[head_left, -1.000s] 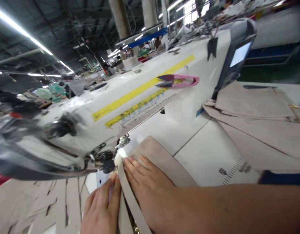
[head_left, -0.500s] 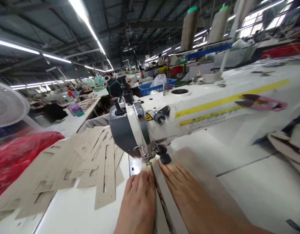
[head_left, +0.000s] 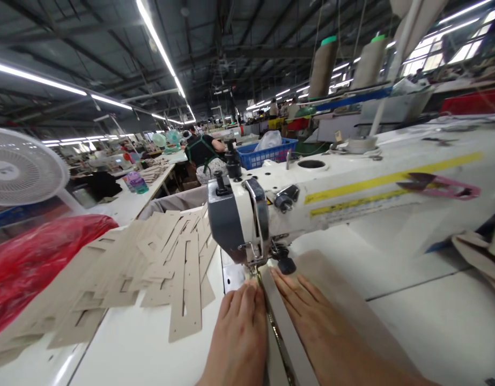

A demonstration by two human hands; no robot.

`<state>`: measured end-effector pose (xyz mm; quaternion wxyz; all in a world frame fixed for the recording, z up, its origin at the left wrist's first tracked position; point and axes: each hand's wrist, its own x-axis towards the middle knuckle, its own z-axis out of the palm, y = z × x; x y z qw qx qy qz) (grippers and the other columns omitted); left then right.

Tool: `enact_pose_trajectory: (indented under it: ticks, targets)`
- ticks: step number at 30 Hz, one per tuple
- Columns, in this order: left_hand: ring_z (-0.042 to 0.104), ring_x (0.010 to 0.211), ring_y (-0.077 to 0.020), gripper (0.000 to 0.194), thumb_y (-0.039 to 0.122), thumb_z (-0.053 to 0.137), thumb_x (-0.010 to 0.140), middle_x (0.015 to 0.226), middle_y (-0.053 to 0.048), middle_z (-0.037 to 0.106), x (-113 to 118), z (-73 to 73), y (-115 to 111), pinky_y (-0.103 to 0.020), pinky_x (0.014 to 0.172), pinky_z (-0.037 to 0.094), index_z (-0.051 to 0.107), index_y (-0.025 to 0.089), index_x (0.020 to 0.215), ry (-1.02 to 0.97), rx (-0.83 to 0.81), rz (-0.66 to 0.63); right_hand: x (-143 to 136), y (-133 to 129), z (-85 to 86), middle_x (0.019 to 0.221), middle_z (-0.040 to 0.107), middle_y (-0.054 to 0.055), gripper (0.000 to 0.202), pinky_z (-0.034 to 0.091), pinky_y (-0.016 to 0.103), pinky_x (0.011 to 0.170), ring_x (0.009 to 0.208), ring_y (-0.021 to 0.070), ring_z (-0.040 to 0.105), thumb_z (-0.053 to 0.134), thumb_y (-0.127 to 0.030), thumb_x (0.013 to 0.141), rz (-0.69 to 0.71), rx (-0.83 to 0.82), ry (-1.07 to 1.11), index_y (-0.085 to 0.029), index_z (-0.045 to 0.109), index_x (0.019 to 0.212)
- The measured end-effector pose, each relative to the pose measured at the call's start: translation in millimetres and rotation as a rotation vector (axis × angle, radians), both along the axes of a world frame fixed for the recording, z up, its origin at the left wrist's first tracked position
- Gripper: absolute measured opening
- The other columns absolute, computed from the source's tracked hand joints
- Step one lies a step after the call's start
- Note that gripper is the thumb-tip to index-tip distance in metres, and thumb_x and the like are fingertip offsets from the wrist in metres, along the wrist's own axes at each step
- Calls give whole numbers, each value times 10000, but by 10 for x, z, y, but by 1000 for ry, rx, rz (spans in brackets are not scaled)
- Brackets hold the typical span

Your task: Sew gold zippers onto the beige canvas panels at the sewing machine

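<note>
A long zipper [head_left: 277,335] with a shiny gold line runs between pale fabric strips, up to the presser foot of a white sewing machine [head_left: 352,187]. My left hand [head_left: 241,327] lies left of the zipper, fingers pressed together, tips close to the foot; whether anything is pinched under them is hidden. To the right, my right hand [head_left: 311,311] rests flat, fingers stretched over the beige fabric [head_left: 323,268] and the strip's edge.
Beige cut pieces [head_left: 185,289] are spread at the left, beside red plastic [head_left: 50,262] and a white fan [head_left: 26,166]. Pink-handled snips [head_left: 444,186] lie against the machine arm. A person [head_left: 205,153] sits beyond, near a blue basket [head_left: 265,153].
The whole view has shifted, with the machine and hands now slightly farther right in it. Both hands keep about the same place beside the zipper. The person beyond shows more fully.
</note>
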<state>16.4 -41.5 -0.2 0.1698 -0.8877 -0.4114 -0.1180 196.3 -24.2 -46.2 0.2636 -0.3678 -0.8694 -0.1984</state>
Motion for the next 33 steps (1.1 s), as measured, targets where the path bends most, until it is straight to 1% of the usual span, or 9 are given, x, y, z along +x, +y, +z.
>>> enact_pose_trajectory:
  ticks: [5,8,11,14,19,23,26,30,33]
  targets:
    - [557,1018,-297,398,41,356,818,1143,-203,574,-11,-73,31,-425,846,461,486,26,1194,-7,80,-1,-7,-12,30,1403,397,153,623,389,461,998,1297,269,341,415,-220,806,9,-94,-2,-48,300,1394]
    - [550,1033,-293,400,33,357,813,1145,-199,569,-17,-65,38,-420,847,462,480,35,1194,-9,99,-21,-16,-34,61,1401,381,192,621,380,475,1003,1292,291,347,434,-242,791,10,-123,-5,-13,343,1362]
    - [553,1013,-299,405,25,371,804,1143,-215,560,-8,-17,33,-429,833,475,475,10,1196,22,49,-37,-33,-42,63,1400,386,180,577,378,466,1009,1288,279,359,408,-185,793,-14,-130,2,-27,375,1348]
    - [554,998,-297,393,16,370,814,1133,-219,554,7,24,27,-445,840,480,478,6,1193,22,-10,-11,-50,-24,21,1408,388,143,544,360,446,1033,1287,253,366,371,-117,805,-39,-131,15,-59,395,1346]
    - [560,979,-276,359,27,391,824,1107,-194,555,7,31,42,-434,847,497,497,35,1167,-49,-98,7,-41,13,-26,1423,352,147,551,360,448,1036,1306,243,338,335,-101,829,-18,-135,19,-60,348,1379]
    - [564,987,-252,341,36,377,839,1086,-175,560,-13,-7,88,-420,870,500,499,63,1157,-168,-104,-16,-11,39,36,1431,322,160,535,351,448,1046,1311,261,327,361,-159,848,20,-259,17,-52,368,1372]
    - [582,967,-230,314,50,373,849,1059,-156,575,-50,-81,151,-386,852,519,528,95,1118,-235,-108,-38,-32,102,78,1429,316,185,560,323,458,1064,1303,278,337,407,-212,835,36,-346,39,-36,373,1366]
    - [605,938,-224,348,42,390,829,1050,-138,602,-98,-178,243,-367,816,538,549,133,1124,-275,-5,-72,-117,250,134,1401,363,216,645,271,511,1075,1296,325,334,494,-312,791,-7,-458,31,-20,383,1356]
    - [616,922,-211,367,22,414,804,1029,-110,629,-100,-138,248,-343,809,542,579,162,1099,-302,-8,-55,-152,328,263,1361,431,211,553,255,520,1073,1285,317,352,465,-269,825,-6,-491,50,-30,433,1323]
